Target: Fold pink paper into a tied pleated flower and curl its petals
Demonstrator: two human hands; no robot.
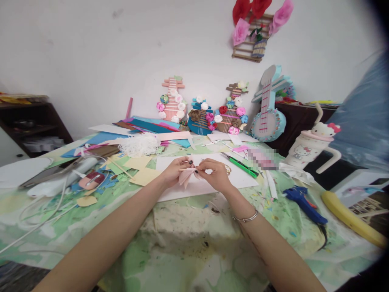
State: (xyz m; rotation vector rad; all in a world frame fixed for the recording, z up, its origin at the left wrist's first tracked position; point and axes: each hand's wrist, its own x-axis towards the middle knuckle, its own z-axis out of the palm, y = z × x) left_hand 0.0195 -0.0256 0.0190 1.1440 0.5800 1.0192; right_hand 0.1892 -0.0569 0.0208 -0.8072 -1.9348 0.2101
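Both hands meet over a white sheet (179, 190) on the table, holding a pale pink folded paper piece (186, 177). My left hand (176, 170) pinches it from the left, thumb and fingers closed at its upper edge. From the right, my right hand (214, 172) has its fingertips pressed on the same paper. Its pleats fan downward between the hands. Gold-coloured scissor handles (227, 169) show just beside my right hand. A green craft knife (243, 167) lies on the sheet's right side.
At the right are a blue glue gun (305, 205), a yellow banana-shaped object (352, 217) and a white tumbler (310, 150). Paper-flower instruments (199, 121) stand against the wall. Yellow paper squares (145, 177), white shredded strands (139, 144) and a white power strip (62, 178) with cables lie left.
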